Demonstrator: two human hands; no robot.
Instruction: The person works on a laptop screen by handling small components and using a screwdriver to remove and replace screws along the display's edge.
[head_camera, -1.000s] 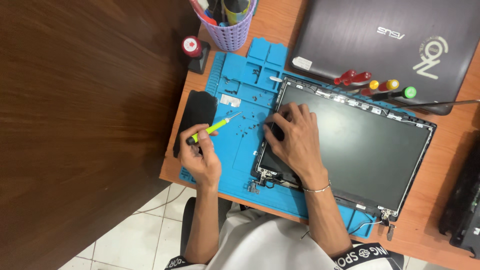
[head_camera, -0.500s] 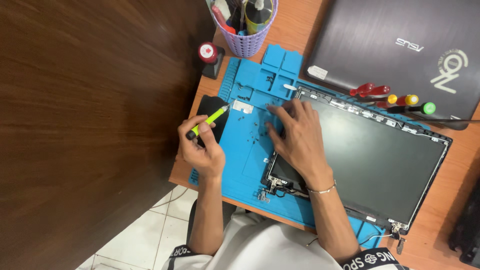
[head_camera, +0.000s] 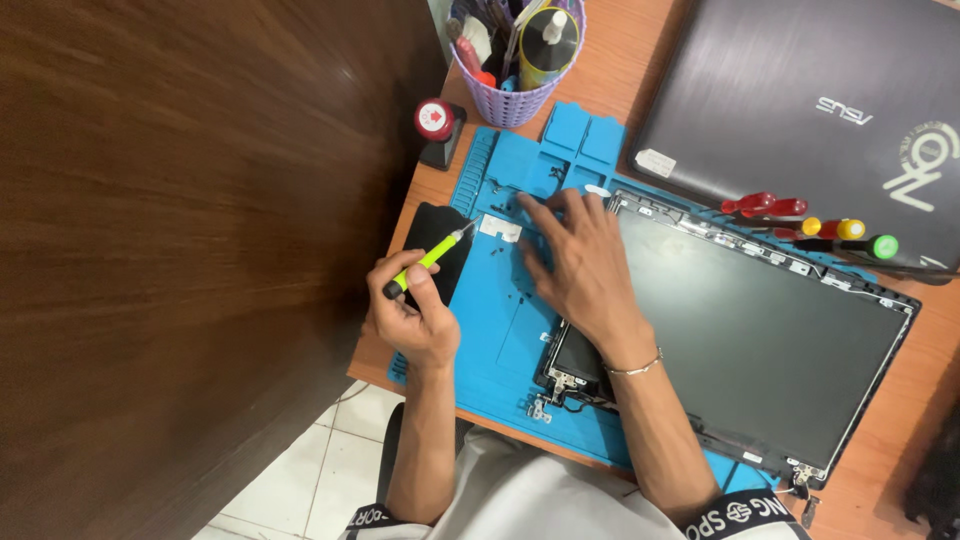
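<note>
My left hand (head_camera: 415, 315) grips a small green-handled screwdriver (head_camera: 432, 257), tip pointing up-right over a black phone-like slab (head_camera: 435, 232) at the left edge of the blue work mat (head_camera: 500, 330). My right hand (head_camera: 578, 268) lies flat, fingers spread, on the mat and the top-left corner of the laptop screen assembly (head_camera: 760, 340), fingertips near a small white piece (head_camera: 499, 228). A thin bracelet circles that wrist. Tiny screws dot the mat near the fingers.
A purple mesh cup (head_camera: 512, 60) of tools stands at the back. A closed dark laptop (head_camera: 810, 110) lies back right, with several coloured screwdrivers (head_camera: 810, 225) beside it. A red-topped round item (head_camera: 436, 122) sits by the cup. A dark wooden panel (head_camera: 180, 250) fills the left.
My right hand has slid left off the screen corner onto the mat. My left hand with the green screwdriver stayed at the mat's left edge. The camera view shifted.
</note>
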